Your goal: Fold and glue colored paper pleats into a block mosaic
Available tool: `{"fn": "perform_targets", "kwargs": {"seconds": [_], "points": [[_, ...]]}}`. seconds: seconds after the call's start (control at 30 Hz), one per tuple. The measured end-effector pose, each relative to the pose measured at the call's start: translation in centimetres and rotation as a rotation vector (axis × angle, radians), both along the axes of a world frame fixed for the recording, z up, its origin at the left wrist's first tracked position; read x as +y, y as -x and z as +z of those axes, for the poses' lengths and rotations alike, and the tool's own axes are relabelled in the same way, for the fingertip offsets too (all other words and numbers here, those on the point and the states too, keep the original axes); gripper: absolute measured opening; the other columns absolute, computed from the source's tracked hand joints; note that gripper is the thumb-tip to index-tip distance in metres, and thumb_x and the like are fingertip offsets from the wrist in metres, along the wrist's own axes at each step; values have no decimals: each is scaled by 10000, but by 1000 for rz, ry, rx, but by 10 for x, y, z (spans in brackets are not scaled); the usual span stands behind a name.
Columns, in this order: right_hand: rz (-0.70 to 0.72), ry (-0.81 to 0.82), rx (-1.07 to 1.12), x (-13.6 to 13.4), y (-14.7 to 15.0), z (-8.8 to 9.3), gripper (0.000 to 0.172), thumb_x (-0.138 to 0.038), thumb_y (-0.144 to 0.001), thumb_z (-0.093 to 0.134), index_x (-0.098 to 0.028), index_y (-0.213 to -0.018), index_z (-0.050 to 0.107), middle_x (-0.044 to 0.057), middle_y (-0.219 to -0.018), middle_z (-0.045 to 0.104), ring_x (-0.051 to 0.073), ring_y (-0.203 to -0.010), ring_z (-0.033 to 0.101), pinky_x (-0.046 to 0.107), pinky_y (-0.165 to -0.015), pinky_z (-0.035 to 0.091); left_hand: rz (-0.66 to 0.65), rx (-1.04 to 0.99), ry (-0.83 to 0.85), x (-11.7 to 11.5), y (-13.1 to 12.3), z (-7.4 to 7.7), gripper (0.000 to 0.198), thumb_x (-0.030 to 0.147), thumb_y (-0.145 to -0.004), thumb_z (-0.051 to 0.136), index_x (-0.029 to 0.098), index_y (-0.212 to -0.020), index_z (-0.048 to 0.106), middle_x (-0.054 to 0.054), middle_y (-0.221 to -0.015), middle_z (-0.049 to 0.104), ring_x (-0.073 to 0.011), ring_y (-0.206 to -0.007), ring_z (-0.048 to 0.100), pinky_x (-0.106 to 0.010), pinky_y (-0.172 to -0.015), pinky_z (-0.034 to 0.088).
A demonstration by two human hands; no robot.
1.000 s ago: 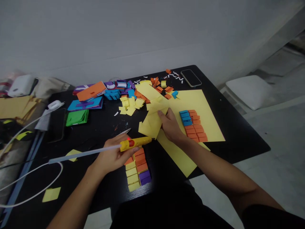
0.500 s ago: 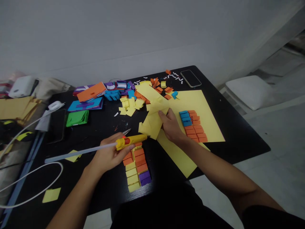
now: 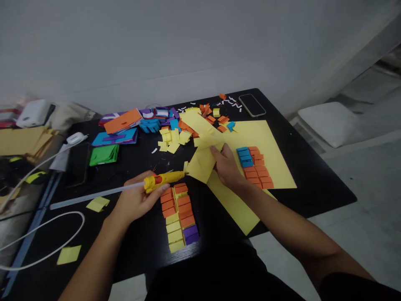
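Note:
My left hand [image 3: 134, 200] is closed around a yellow glue gun [image 3: 163, 180] with a long translucent glue stick [image 3: 90, 197] jutting from its back. The gun's nozzle points right, close to the left edge of a folded yellow paper piece [image 3: 200, 165]. Thumb and fingers of my right hand [image 3: 228, 167] pinch that piece. Below the gun lies a block of orange, yellow and purple folded paper strips [image 3: 178, 217]. Right of my right hand, blue and orange folded strips [image 3: 255, 167] sit on a large yellow sheet [image 3: 275, 150].
Loose yellow paper pieces [image 3: 173, 140], orange scraps and white slivers lie toward the back. At left are green paper [image 3: 104, 154], blue stacks, a dark phone [image 3: 77, 163] and a white cable [image 3: 82, 228]. Another phone [image 3: 252, 105] rests near the back right corner. A white stool [image 3: 328, 121] stands beyond the table [image 3: 313, 179].
My left hand has drawn the glue gun left, away from the yellow paper, uncovering more of the orange strips. My right hand still pinches the paper, almost unmoved.

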State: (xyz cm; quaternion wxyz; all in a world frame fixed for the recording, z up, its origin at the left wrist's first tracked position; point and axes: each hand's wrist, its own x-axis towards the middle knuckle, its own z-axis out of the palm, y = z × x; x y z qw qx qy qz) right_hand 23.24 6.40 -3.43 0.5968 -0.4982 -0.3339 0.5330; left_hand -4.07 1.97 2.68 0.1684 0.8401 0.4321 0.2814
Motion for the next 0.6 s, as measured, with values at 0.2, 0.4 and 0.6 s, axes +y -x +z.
{"fn": "perform_targets", "kwargs": {"seconds": [0.2, 0.4, 0.6], "points": [[-16, 56, 60, 0, 1, 7, 379, -489, -838, 731, -265, -1090, 558, 33, -1087, 725, 244, -970, 720, 398, -786, 624, 25, 10, -14, 3, 4, -1, 391, 411, -993, 645, 217, -665, 555, 15, -628, 510, -133, -523, 510, -277, -508, 358], [-5, 68, 98, -1, 2, 10, 385, -468, -813, 759, -255, -1076, 574, 30, -1065, 733, 243, -978, 725, 397, -801, 627, 187, 44, -45, 16, 32, -4, 292, 531, -950, 675, 246, -916, 730, -65, -885, 745, -240, -776, 690, -316, -702, 503], [129, 51, 175, -10, 7, 21, 379, -449, -797, 788, -255, -1066, 604, 34, -1071, 769, 260, -971, 752, 407, -786, 642, 435, 381, 48, 16, 79, 2, 275, 431, -994, 538, 202, -1105, 642, -76, -1059, 656, -292, -966, 666, -376, -869, 539]]}}
